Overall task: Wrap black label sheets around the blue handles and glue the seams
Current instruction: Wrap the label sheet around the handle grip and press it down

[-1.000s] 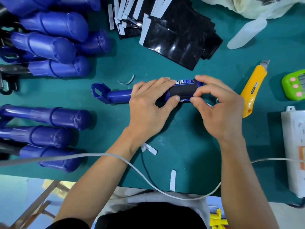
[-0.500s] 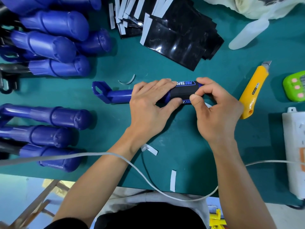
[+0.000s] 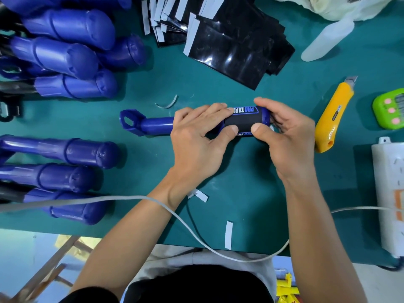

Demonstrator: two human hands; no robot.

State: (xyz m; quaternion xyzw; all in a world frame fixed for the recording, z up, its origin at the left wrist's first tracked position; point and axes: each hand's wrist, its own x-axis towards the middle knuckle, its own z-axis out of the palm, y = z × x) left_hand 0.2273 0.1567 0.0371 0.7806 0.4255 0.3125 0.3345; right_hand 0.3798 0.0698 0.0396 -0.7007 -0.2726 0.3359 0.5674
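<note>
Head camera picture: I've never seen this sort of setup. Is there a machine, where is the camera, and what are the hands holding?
No machine: a person works with bare hands, and the one camera sits on their head, looking down at a green table. The left hand and right hand both grip one blue handle with a black label wrapped round it. Bare blue handles lie to the left, spare black label sheets beyond the hands, a yellow utility knife and white power strip on the right.

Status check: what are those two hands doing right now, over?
Left hand and right hand both grip the blue handle. Black label wrapped on, thumbs pressing it. Yellow cutter lies apart, nothing blocking.
</note>
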